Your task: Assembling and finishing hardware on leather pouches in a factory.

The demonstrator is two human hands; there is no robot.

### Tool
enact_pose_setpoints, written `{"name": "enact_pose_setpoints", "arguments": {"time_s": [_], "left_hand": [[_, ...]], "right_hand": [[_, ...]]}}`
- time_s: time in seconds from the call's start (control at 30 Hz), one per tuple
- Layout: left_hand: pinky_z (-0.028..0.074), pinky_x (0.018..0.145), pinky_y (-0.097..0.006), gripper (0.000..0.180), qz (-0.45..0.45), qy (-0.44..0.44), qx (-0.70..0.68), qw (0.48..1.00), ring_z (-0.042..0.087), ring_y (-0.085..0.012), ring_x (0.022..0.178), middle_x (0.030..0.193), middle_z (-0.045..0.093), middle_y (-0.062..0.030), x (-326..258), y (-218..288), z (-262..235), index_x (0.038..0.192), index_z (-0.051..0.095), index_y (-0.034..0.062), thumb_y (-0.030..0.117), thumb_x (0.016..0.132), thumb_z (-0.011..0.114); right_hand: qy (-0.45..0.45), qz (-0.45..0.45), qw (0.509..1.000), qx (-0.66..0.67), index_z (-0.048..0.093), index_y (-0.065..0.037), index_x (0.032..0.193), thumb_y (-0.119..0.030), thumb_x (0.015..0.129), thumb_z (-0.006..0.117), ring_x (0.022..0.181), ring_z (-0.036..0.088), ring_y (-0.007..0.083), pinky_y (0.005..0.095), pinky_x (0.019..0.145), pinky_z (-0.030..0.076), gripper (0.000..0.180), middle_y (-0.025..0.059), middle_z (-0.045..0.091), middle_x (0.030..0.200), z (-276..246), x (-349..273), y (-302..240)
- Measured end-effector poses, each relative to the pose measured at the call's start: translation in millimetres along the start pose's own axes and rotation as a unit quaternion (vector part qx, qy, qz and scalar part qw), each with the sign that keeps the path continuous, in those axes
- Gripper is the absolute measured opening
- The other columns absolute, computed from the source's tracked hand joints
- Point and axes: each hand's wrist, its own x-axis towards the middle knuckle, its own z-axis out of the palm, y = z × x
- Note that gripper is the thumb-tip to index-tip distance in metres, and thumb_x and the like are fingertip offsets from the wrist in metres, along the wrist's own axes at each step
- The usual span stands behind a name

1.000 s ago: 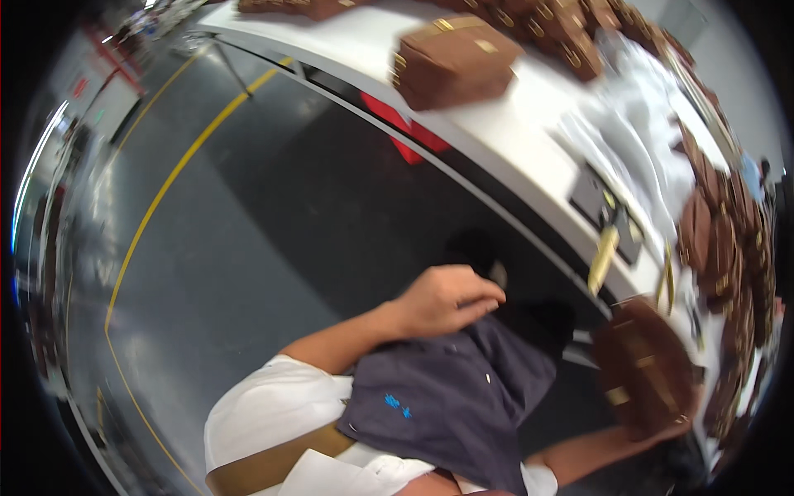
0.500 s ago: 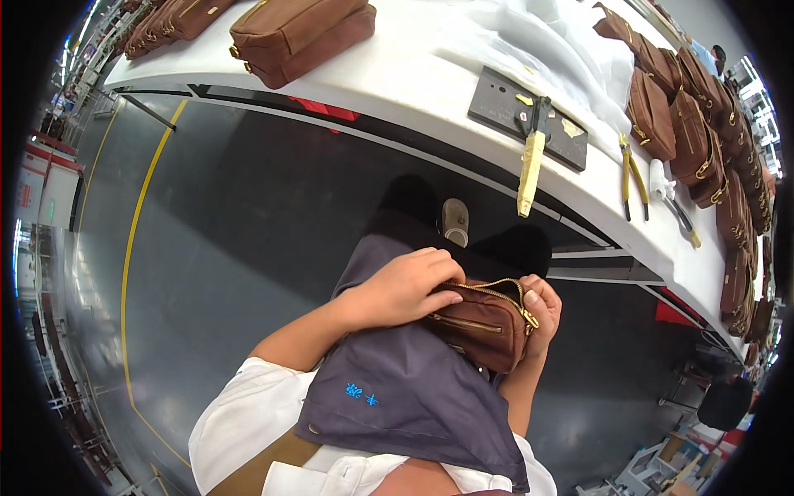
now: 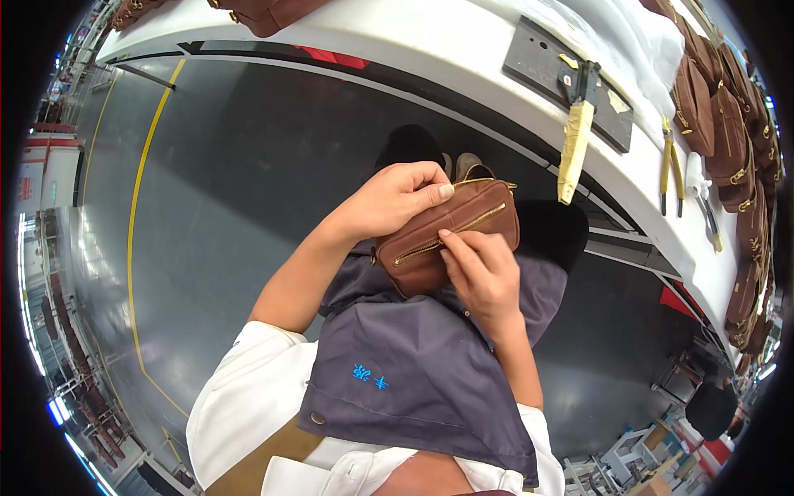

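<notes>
A small brown leather pouch [image 3: 451, 231] with gold zippers rests on my lap, over a grey apron [image 3: 413, 372]. My left hand [image 3: 389, 198] grips its upper left side, fingers curled over the top edge. My right hand [image 3: 480, 273] holds its lower right side, with the fingertips touching the front zipper line.
A white workbench [image 3: 463, 50] curves across the top. On it lie a dark grey plate [image 3: 546, 66], a tool with a tape-wrapped handle [image 3: 575, 140], yellow-handled pliers [image 3: 666, 165] and a row of brown bags [image 3: 728, 140]. The grey floor [image 3: 207, 207] has a yellow line.
The pouch came from my right side onto my lap. Both hands have closed on it, and my view has swung toward the bench's right part.
</notes>
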Motion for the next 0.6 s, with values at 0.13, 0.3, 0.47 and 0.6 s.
{"name": "enact_pose_setpoints", "arguments": {"time_s": [0.13, 0.3, 0.47, 0.6], "left_hand": [[0.045, 0.064, -0.022, 0.022, -0.056, -0.024, -0.177, 0.982, 0.051, -0.0025, 0.073, 0.082, 0.06, 0.0042, -1.2, -26.8, -0.5, 0.096, 0.063, 0.0016, 0.022, 0.103, 0.059], [0.048, 0.067, -0.022, 0.022, -0.086, -0.063, -0.223, 0.969, 0.054, -0.0034, 0.076, 0.086, 0.063, 0.002, 5.5, -35.1, -2.9, 0.1, 0.064, 0.0016, 0.023, 0.103, 0.059], [0.049, 0.071, -0.023, 0.025, -0.07, -0.129, -0.153, 0.977, 0.055, -0.0035, 0.08, 0.089, 0.065, 0.0032, 12.2, -18.0, -29.8, 0.105, 0.065, 0.0002, 0.025, 0.103, 0.06], [0.051, 0.077, -0.028, 0.027, -0.049, -0.211, -0.034, 0.976, 0.062, -0.0092, 0.084, 0.091, 0.071, -0.0011, 19.9, -14.5, -60.1, 0.108, 0.071, 0.0015, 0.026, 0.1, 0.063]], "right_hand": [[-0.03, -0.085, 0.994, -0.054, 0.07, 0.002, 0.111, -0.005, 0.078, 0.066, 0.077, 0.061, 0.0221, 0.0338, 0.068, 0.052, 0.034, 0.0087, 0.064, 0.094, 9.6, -3.6, 6.4], [-0.056, -0.158, 0.977, -0.129, 0.07, 0.002, 0.106, -0.008, 0.076, 0.065, 0.074, 0.059, 0.0191, 0.0304, 0.065, 0.05, 0.032, 0.0067, 0.061, 0.088, 6.2, 6.4, 15.6], [-0.001, -0.035, 0.983, -0.179, 0.07, -0.002, 0.096, -0.003, 0.076, 0.073, 0.067, 0.06, 0.0212, 0.0332, 0.057, 0.049, 0.02, 0.0053, 0.061, 0.08, -13.7, 12.0, 43.2], [-0.158, 0.144, 0.976, 0.04, 0.072, -0.004, 0.095, -0.004, 0.082, 0.074, 0.076, 0.068, 0.0253, 0.034, 0.068, 0.055, 0.013, 0.009, 0.069, 0.086, -75.1, 27.9, 34.2]]}}
